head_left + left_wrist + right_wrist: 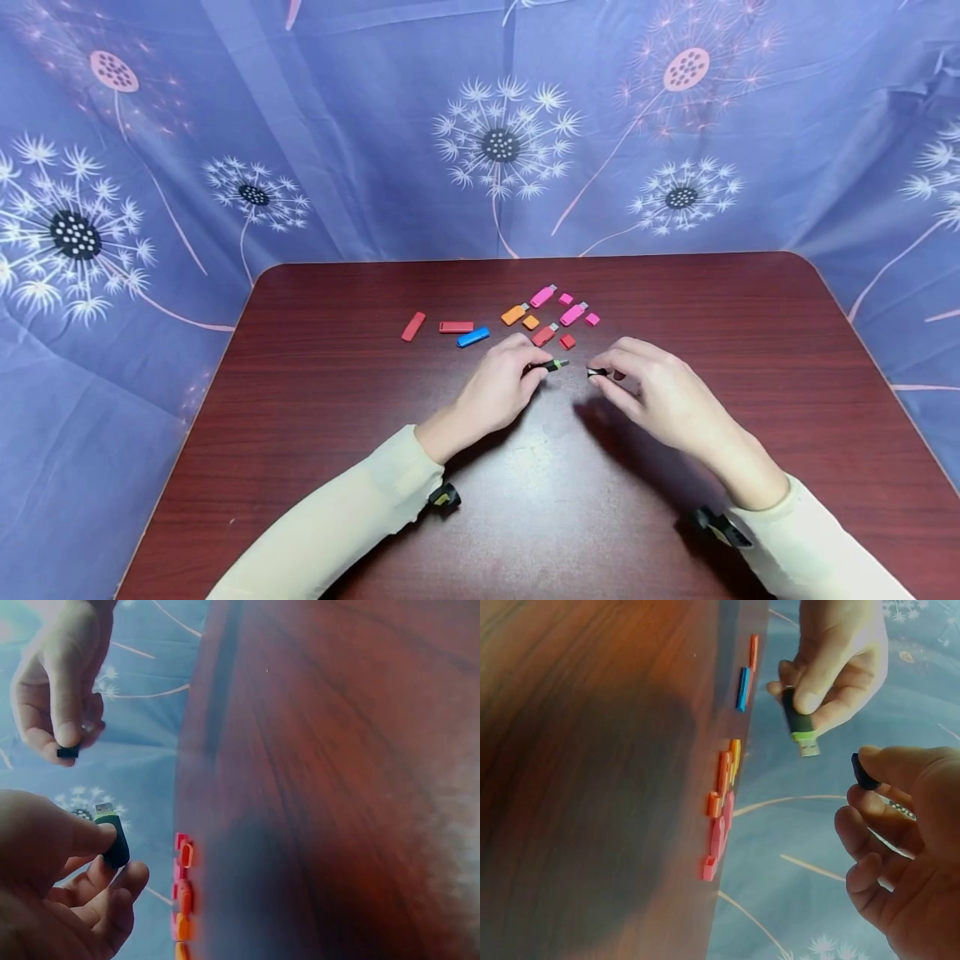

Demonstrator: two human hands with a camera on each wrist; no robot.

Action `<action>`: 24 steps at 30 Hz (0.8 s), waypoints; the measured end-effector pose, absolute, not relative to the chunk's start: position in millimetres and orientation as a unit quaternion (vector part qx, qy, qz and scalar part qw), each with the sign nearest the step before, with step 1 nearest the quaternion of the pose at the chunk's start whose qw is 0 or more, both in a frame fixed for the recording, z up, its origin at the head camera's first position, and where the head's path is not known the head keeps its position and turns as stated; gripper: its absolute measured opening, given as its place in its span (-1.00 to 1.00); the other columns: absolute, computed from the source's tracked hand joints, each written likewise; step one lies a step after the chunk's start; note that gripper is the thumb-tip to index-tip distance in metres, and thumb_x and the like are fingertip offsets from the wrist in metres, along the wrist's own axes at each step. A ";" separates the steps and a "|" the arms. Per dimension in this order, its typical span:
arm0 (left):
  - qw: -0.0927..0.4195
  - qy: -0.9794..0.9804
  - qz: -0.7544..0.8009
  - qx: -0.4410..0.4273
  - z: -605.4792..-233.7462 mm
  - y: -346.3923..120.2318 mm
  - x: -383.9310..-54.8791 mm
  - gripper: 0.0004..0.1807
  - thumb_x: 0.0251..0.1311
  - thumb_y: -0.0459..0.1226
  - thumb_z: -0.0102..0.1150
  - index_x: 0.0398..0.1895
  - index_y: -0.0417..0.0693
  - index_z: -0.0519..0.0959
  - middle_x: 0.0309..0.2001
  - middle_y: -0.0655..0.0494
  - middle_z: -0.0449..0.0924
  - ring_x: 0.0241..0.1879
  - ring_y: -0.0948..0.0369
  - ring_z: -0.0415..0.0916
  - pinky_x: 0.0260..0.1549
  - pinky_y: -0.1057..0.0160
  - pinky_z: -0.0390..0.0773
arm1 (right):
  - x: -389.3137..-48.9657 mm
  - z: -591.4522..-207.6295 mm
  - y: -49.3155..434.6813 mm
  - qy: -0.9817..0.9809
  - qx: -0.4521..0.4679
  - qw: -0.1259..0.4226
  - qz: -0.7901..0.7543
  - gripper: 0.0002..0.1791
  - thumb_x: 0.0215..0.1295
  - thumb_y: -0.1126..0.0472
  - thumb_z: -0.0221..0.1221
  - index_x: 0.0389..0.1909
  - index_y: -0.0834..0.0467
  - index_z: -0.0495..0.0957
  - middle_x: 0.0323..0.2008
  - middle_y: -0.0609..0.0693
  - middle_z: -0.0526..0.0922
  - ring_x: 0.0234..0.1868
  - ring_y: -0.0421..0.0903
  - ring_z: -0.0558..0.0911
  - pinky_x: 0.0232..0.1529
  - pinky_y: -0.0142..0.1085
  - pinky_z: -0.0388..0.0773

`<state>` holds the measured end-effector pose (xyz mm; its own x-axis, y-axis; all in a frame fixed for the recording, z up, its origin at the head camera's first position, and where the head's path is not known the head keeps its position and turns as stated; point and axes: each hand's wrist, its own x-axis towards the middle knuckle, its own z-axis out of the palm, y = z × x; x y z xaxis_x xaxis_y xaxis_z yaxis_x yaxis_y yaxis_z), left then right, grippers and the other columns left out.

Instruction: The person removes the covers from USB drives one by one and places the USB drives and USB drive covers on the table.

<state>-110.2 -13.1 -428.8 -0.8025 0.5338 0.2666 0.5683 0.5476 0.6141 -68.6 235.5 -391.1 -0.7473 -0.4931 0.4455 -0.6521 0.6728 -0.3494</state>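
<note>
My left hand (498,379) pinches a black USB stick (798,712) between thumb and fingers. Its metal plug and a green band stick out bare, pointing toward the other hand. Between thumb and forefinger, my right hand (660,396) holds a small black cap (864,772), apart from the stick by a short gap. Both hands are raised over the dark red table. Just beyond them lie uncapped sticks: a red one (544,335), an orange one (513,314) and two pink ones, each with a matching cap beside it, such as the red cap (567,342).
To the left on the table (315,400) lie a blue stick (473,337) and two red sticks, one flat (456,327) and one slanted (413,327), with no plugs showing. A blue flowered cloth (375,167) hangs behind the table's far edge.
</note>
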 end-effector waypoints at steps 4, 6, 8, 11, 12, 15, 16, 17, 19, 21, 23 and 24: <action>0.010 -0.892 -0.343 -0.295 -435.2 -2.1 -119.6 -0.88 0.41 -0.29 0.38 -0.06 -0.04 0.79 -0.15 0.15 0.69 -0.22 0.26 0.56 -0.20 0.34 0.53 | -68.2 -390.4 238.7 -0.904 0.309 0.159 0.251 -0.81 0.28 0.31 0.45 -0.13 0.04 0.74 -0.23 -0.25 0.65 -0.31 -0.30 0.59 -0.22 -0.42 0.53; 0.005 -0.899 -0.335 -0.283 -438.3 3.6 -123.6 -0.90 0.39 -0.27 0.41 -0.09 -0.01 0.79 -0.16 0.18 0.70 -0.21 0.25 0.59 -0.20 0.30 0.54 | -68.0 -390.7 239.9 -0.905 0.307 0.159 0.250 -0.81 0.28 0.30 0.45 -0.13 0.03 0.74 -0.23 -0.26 0.65 -0.31 -0.31 0.59 -0.22 -0.45 0.51; 0.001 -0.907 -0.322 -0.270 -440.7 9.4 -126.9 -0.91 0.37 -0.25 0.43 -0.11 0.04 0.79 -0.18 0.21 0.71 -0.18 0.25 0.61 -0.19 0.27 0.55 | -67.7 -390.9 240.6 -0.905 0.305 0.158 0.249 -0.81 0.29 0.30 0.45 -0.12 0.03 0.74 -0.23 -0.27 0.65 -0.31 -0.31 0.59 -0.22 -0.43 0.52; -0.005 -0.918 -0.302 -0.256 -443.5 17.5 -131.2 -0.91 0.35 -0.22 0.45 -0.13 0.07 0.78 -0.20 0.26 0.72 -0.18 0.27 0.61 -0.20 0.26 0.55 | -67.6 -391.1 241.3 -0.907 0.301 0.155 0.250 -0.81 0.30 0.29 0.44 -0.11 0.03 0.74 -0.22 -0.26 0.66 -0.31 -0.29 0.60 -0.24 -0.34 0.57; -0.007 -0.921 -0.296 -0.252 -444.3 20.0 -132.4 -0.91 0.35 -0.21 0.45 -0.13 0.08 0.78 -0.20 0.27 0.72 -0.20 0.28 0.61 -0.22 0.27 0.55 | -67.5 -391.2 241.4 -0.908 0.299 0.153 0.250 -0.81 0.30 0.29 0.44 -0.11 0.03 0.74 -0.22 -0.26 0.66 -0.31 -0.29 0.59 -0.25 -0.30 0.59; -0.007 -0.926 -0.285 -0.247 -446.2 26.8 -136.0 -0.90 0.35 -0.19 0.45 -0.13 0.07 0.77 -0.21 0.28 0.72 -0.26 0.32 0.59 -0.27 0.30 0.53 | -67.8 -391.3 242.1 -0.911 0.294 0.147 0.251 -0.82 0.31 0.28 0.44 -0.11 0.03 0.75 -0.21 -0.25 0.67 -0.31 -0.29 0.60 -0.26 -0.24 0.62; -0.008 -0.927 -0.284 -0.246 -446.8 28.7 -136.8 -0.89 0.35 -0.19 0.45 -0.13 0.07 0.76 -0.21 0.28 0.73 -0.27 0.33 0.60 -0.27 0.30 0.53 | -67.8 -391.4 242.3 -0.911 0.293 0.145 0.251 -0.82 0.31 0.28 0.44 -0.10 0.03 0.74 -0.21 -0.25 0.67 -0.31 -0.29 0.60 -0.26 -0.24 0.62; -0.007 -0.926 -0.285 -0.246 -447.5 30.4 -137.7 -0.89 0.35 -0.19 0.46 -0.13 0.06 0.76 -0.23 0.28 0.73 -0.29 0.34 0.60 -0.29 0.31 0.53 | -67.9 -391.5 242.5 -0.912 0.292 0.143 0.250 -0.82 0.32 0.28 0.43 -0.10 0.03 0.74 -0.21 -0.25 0.67 -0.31 -0.29 0.60 -0.26 -0.23 0.62; -0.007 -0.927 -0.285 -0.243 -449.1 33.4 -139.1 -0.88 0.35 -0.18 0.46 -0.13 0.05 0.75 -0.24 0.29 0.74 -0.30 0.36 0.61 -0.29 0.31 0.54 | -67.9 -391.7 243.1 -0.913 0.292 0.141 0.249 -0.82 0.32 0.28 0.43 -0.10 0.03 0.75 -0.21 -0.25 0.67 -0.32 -0.29 0.60 -0.27 -0.24 0.62; -0.006 -0.927 -0.285 -0.242 -450.9 35.8 -140.2 -0.88 0.34 -0.18 0.46 -0.13 0.05 0.75 -0.26 0.31 0.74 -0.30 0.38 0.62 -0.27 0.31 0.54 | -68.0 -391.9 243.9 -0.913 0.292 0.140 0.248 -0.82 0.32 0.29 0.43 -0.10 0.04 0.75 -0.21 -0.24 0.67 -0.34 -0.30 0.60 -0.28 -0.24 0.62; -0.004 -0.929 -0.282 -0.239 -452.9 38.1 -141.5 -0.88 0.34 -0.17 0.46 -0.14 0.06 0.75 -0.28 0.34 0.74 -0.31 0.40 0.63 -0.26 0.31 0.55 | -68.1 -391.9 245.0 -0.914 0.291 0.139 0.246 -0.82 0.32 0.30 0.42 -0.09 0.05 0.75 -0.22 -0.24 0.67 -0.35 -0.31 0.59 -0.30 -0.24 0.62; -0.003 -0.930 -0.280 -0.237 -453.9 39.1 -142.1 -0.88 0.34 -0.16 0.46 -0.15 0.07 0.74 -0.29 0.35 0.75 -0.30 0.41 0.63 -0.25 0.30 0.55 | -68.1 -391.9 245.6 -0.915 0.290 0.139 0.244 -0.81 0.32 0.30 0.42 -0.09 0.06 0.75 -0.23 -0.23 0.67 -0.36 -0.31 0.57 -0.31 -0.24 0.61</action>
<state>-142.1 39.1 -453.9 -0.8879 0.4421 0.1274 0.4388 0.7308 0.5229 -68.1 245.6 -391.9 -0.7938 -0.4621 0.3954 -0.5976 0.7129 -0.3668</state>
